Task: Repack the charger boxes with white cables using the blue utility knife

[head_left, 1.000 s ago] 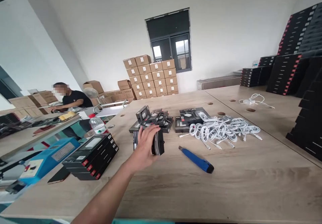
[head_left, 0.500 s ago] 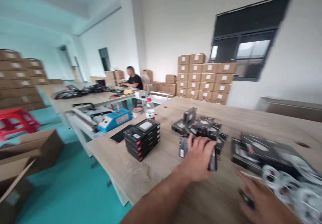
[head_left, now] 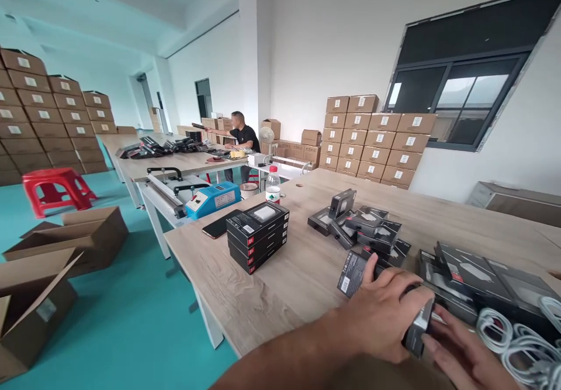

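Observation:
My left hand (head_left: 385, 308) is wrapped over a black retail box (head_left: 350, 274) with a printed label side, held just above the table. The fingers hide the middle of the box. At its near end, my right hand (head_left: 460, 343) has thumb and fingers closed about the box's corner. Whether anything else is in that hand is hidden. Beyond them lies a loose pile of similar black boxes (head_left: 368, 220). To the left stands a neat stack of black boxes (head_left: 258, 241). Coiled white cables (head_left: 495, 331) lie beside my right hand, in front of larger black boxes (head_left: 477, 270).
A dark phone (head_left: 221, 224) and a water bottle (head_left: 272, 185) stand near the stack. A blue machine (head_left: 214, 199) is beside the table. Open cartons (head_left: 83, 244) and a red stool (head_left: 56, 188) are on the floor. Another person (head_left: 245, 138) sits at a far table.
My left hand has brought the box right and nearer. My right hand, which held a small dark object low down, has come up to the box's end. The view has shifted slightly.

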Demonstrator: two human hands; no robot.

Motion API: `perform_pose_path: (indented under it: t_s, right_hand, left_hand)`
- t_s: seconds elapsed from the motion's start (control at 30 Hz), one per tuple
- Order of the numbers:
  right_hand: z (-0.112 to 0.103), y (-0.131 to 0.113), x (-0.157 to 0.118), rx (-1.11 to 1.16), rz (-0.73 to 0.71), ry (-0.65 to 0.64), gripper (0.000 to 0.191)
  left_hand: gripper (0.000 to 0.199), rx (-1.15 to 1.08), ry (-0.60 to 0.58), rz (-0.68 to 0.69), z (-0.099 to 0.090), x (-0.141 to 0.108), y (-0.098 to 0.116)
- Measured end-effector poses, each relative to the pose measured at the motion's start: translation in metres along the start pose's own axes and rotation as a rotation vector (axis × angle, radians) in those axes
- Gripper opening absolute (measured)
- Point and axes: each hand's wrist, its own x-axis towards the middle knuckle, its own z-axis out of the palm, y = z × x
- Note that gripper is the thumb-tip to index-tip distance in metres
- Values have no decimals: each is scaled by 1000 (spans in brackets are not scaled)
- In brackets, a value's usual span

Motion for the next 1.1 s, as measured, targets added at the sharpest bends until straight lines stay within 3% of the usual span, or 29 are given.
perform_pose_path:
  t_s: [0.13,0.3,0.43,0.63,0.77,0.9,0.97,1.1]
  right_hand:
    - [5,-34,0,198,139,-62,54]
    - [1,-43,-2,249,225,-84,43]
    - [6,-48,-1,235,270,-127,39]
    - [14,-51,6,76,265,-16,39]
    - [12,-51,9,91,252,62,41]
    - [6,-41,9,136,323,69,30]
    - [6,-35,9,133,290,66,31]
    - [13,-34,4,62,103,132,54]
  left_hand:
    - [83,-28,9,-11,3,2,3]
    - [89,-46,-4,-2,3,4,5]
    - [83,-9,-29,31,2,4,11]
    - [67,-7,-19,40,4,8,14]
    - [73,-39,16,38,4,9,10]
    - [85,-97,35,37,3,8,5]
    - [88,-86,35,19,2,7,3]
    - [88,17,49,-65,2,7,0]
